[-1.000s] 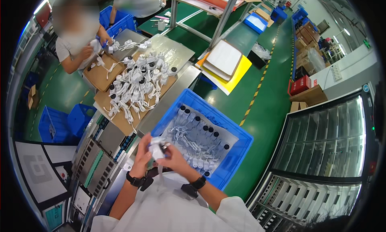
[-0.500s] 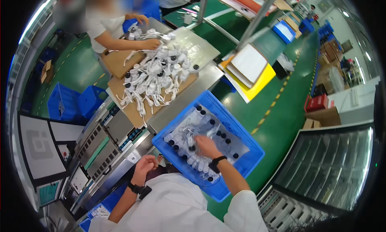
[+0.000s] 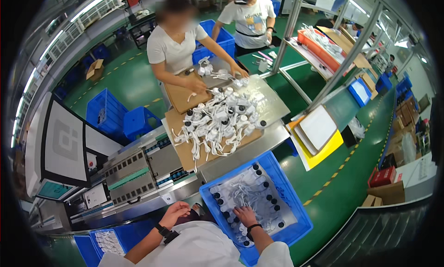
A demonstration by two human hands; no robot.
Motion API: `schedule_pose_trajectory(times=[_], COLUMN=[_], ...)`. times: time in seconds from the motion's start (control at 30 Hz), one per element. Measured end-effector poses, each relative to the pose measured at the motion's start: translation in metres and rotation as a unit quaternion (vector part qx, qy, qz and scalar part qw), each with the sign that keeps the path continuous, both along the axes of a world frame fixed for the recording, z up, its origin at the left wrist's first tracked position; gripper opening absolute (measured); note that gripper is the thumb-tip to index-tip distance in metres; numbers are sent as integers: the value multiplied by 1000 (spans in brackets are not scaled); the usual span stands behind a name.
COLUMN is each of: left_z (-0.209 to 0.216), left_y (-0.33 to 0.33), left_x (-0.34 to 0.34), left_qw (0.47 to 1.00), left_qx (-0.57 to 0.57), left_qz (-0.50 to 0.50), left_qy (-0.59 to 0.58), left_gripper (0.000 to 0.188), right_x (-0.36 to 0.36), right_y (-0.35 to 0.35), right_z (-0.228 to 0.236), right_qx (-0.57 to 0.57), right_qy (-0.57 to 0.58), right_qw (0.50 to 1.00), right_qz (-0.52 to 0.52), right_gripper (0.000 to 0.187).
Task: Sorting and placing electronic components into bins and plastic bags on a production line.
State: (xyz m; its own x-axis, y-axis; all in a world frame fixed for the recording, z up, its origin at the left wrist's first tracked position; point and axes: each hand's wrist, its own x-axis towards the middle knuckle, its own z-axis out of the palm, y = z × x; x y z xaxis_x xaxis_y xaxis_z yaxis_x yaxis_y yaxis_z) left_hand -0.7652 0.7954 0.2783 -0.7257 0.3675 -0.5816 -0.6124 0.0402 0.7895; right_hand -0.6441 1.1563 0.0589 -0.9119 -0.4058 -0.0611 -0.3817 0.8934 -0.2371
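Right hand (image 3: 245, 215) reaches down into the large rectangular blue plastic bin (image 3: 288, 193), at the near end of the metal bench. Fingers spread and bent over the contents; cannot tell whether they grip anything. Left hand (image 3: 175, 214) hangs outside the bin, just left of it, fingers loosely curled, nothing visible in it.

Bin contents: white plug units with round black ends (image 3: 266, 184), lined along both long sides; thin white cables (image 3: 243, 195) bunched down the middle; pale sheet (image 3: 289, 218) showing at the right side. The units nearest the right hand are partly covered by it.

Bench: tangled heap of white corded plugs (image 3: 222, 116) on a flat brown cardboard sheet (image 3: 185, 158). Shallow brown cardboard tray (image 3: 178, 93) beside the heap, a co-worker's hand (image 3: 196, 84) over it.

Other containers: low blue bin (image 3: 83, 248) at lower left, packed white pieces (image 3: 108, 241) inside; blue plastic crate (image 3: 104, 107) on the floor, contents unclear; long orange-red tub (image 3: 317, 50) on a far table, white items inside.
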Motion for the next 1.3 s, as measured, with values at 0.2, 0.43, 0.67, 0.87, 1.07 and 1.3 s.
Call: schedule_pose_trajectory(times=[0.2,0.43,0.67,0.87,1.07,1.3], left_z=[-30,-90,-120,-128,-103,-112], left_y=[2,43,148,213,245,287], left_x=[-28,-150,-329,-417,-443,-514], left_qw=[998,971,800,773,767,795], left_qx=[9,-46,-271,-347,-373,-335], left_qz=[-66,-119,-112,-179,-252,-304], left_qy=[-6,203,524,499,458,404], left_gripper=[27,45,71,64,51,44], right_x=[12,21,-4,-21,-14,-13], right_y=[-10,-39,-119,-127,-143,-156], right_z=[-2,46,136,137,126,132], right_qx=[49,-58,-286,-241,-154,-138], right_qy=[-40,-221,-223,-211,-183,-191], right_qw=[997,926,878,881,883,868], right_qz=[-50,-302,-313,-348,-404,-437], right_gripper=[37,47,55,54,42,36])
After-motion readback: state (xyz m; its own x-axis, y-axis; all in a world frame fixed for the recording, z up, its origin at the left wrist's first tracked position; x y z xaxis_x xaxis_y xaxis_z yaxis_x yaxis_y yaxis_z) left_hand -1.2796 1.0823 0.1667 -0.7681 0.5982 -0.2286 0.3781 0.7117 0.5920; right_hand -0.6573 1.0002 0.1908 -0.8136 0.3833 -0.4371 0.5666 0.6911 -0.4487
